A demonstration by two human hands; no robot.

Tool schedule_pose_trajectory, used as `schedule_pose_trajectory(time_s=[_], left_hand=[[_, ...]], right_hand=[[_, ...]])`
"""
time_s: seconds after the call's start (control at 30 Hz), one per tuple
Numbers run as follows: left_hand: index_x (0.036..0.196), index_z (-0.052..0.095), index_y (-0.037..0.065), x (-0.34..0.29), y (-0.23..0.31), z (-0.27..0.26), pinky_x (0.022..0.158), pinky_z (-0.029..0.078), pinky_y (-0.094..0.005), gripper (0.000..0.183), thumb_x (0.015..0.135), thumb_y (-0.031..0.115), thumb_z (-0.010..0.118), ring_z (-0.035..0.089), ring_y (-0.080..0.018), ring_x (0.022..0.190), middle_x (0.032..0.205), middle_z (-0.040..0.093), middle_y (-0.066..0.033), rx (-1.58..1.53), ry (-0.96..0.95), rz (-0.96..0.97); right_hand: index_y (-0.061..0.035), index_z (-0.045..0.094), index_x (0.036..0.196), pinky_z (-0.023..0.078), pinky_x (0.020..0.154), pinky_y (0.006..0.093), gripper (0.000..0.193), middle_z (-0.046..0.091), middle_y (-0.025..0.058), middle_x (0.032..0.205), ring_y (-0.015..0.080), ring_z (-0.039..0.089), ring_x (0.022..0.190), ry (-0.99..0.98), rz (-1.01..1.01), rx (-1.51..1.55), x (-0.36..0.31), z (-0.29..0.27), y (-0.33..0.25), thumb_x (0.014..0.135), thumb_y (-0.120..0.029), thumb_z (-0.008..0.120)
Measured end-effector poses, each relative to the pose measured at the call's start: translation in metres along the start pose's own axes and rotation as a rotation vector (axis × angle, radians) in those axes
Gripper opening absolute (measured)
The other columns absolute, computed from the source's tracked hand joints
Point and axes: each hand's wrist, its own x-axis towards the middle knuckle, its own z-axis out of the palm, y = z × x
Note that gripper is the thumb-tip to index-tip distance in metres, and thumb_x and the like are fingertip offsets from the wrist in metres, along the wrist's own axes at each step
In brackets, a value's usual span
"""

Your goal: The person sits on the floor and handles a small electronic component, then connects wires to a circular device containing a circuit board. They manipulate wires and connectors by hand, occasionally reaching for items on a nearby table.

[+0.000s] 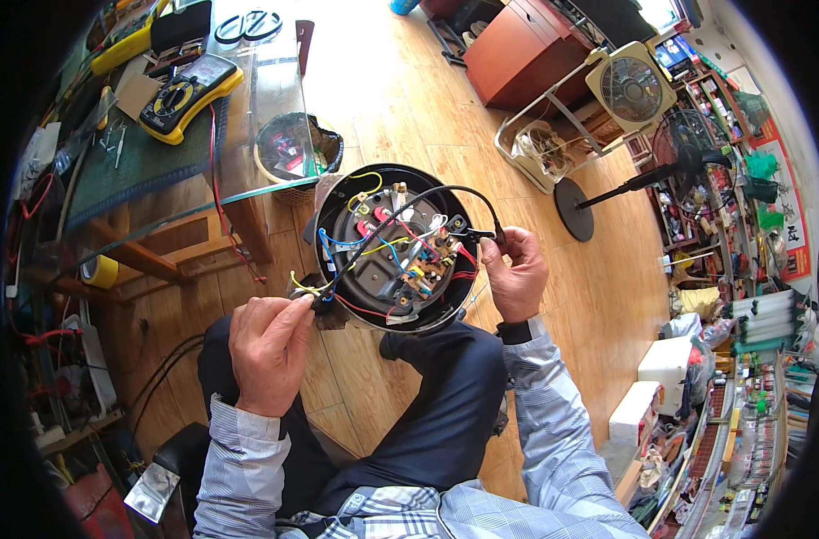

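A round black appliance base (363,274) lies bottom-up with its inside exposed, in front of my knees. Inside it are a small circuit board (436,269) and several blue, red, white and yellow-green wires. At its left rim, my left hand (270,346) pinches a small dark part (322,293) with yellow-green wire ends (300,284) beside it; the fingers partly hide it. Beyond the right rim, my right hand (517,277) holds a black cable (468,189) near its end between thumb and forefinger. That cable arches over the open base.
A glass-topped table (279,162) at the left bears a yellow-and-black multimeter (180,99), whose red lead hangs off the edge. Below it stands a waste basket (288,148). A black stand (598,199) and a box fan (629,87) are far right. Crowded shelves (706,449) line the right.
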Motion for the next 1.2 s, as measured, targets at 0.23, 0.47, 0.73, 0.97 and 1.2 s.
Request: schedule_pose_trajectory(time_s=[0.23, 0.47, 0.73, 0.97, 1.2], left_hand=[[0.114, 0.082, 0.005, 0.0, -0.0003, 0.0001, 0.079, 0.049, -0.0398, 0.021, 0.093, 0.008, 0.084, 0.067, -0.0254, 0.086, 0.095, 0.073, -0.0052, -0.007, 0.002, -0.013], [0.114, 0.082, 0.005, -0.0001, -0.0003, 0.0, 0.079, 0.05, -0.0398, 0.021, 0.093, 0.008, 0.084, 0.066, -0.025, 0.085, 0.095, 0.072, -0.005, 0.001, 0.005, -0.005], [0.114, 0.082, 0.005, -0.0004, -0.0001, 0.0002, 0.079, 0.05, -0.0399, 0.022, 0.092, 0.007, 0.085, 0.066, -0.0253, 0.085, 0.095, 0.072, -0.005, -0.001, 0.001, -0.012], [0.113, 0.081, 0.006, -0.0001, -0.0003, -0.0004, 0.079, 0.05, -0.04, 0.021, 0.092, 0.008, 0.084, 0.067, -0.0256, 0.086, 0.095, 0.073, -0.0051, -0.007, 0.007, -0.003], [0.113, 0.081, 0.006, -0.0001, -0.0009, -0.0009, 0.079, 0.05, -0.0402, 0.021, 0.093, 0.008, 0.084, 0.067, -0.0257, 0.086, 0.096, 0.073, -0.0052, -0.008, 0.005, 0.0]], right_hand=[[0.0009, 0.067, 0.12, 0.058, 0.077, 0.0244, 0.027, 0.074, 0.0027, 0.101, 0.007, 0.067, 0.089, 0.004, 0.019, 0.038, 0.0006, 0.0015, -0.0014, 0.099, -0.001, 0.083], [0.0013, 0.066, 0.123, 0.058, 0.077, 0.0246, 0.029, 0.075, 0.0041, 0.103, 0.0071, 0.068, 0.089, -0.001, 0.034, 0.043, 0.0009, 0.0017, -0.0034, 0.099, 0.0, 0.083], [0.0016, 0.062, 0.13, 0.057, 0.075, 0.024, 0.035, 0.077, 0.0046, 0.104, 0.0061, 0.068, 0.086, -0.002, 0.019, 0.012, 0.0013, 0.0019, -0.0015, 0.1, 0.0, 0.081], [0.0008, 0.067, 0.126, 0.058, 0.075, 0.0251, 0.033, 0.079, 0.0041, 0.097, 0.0062, 0.07, 0.083, 0.043, 0.028, 0.024, 0.0024, 0.0037, 0.0016, 0.098, -0.002, 0.083], [0.0007, 0.067, 0.125, 0.059, 0.076, 0.0248, 0.032, 0.079, 0.0037, 0.098, 0.006, 0.07, 0.084, 0.052, 0.038, 0.048, 0.0023, 0.0052, 0.0007, 0.098, -0.002, 0.083]])
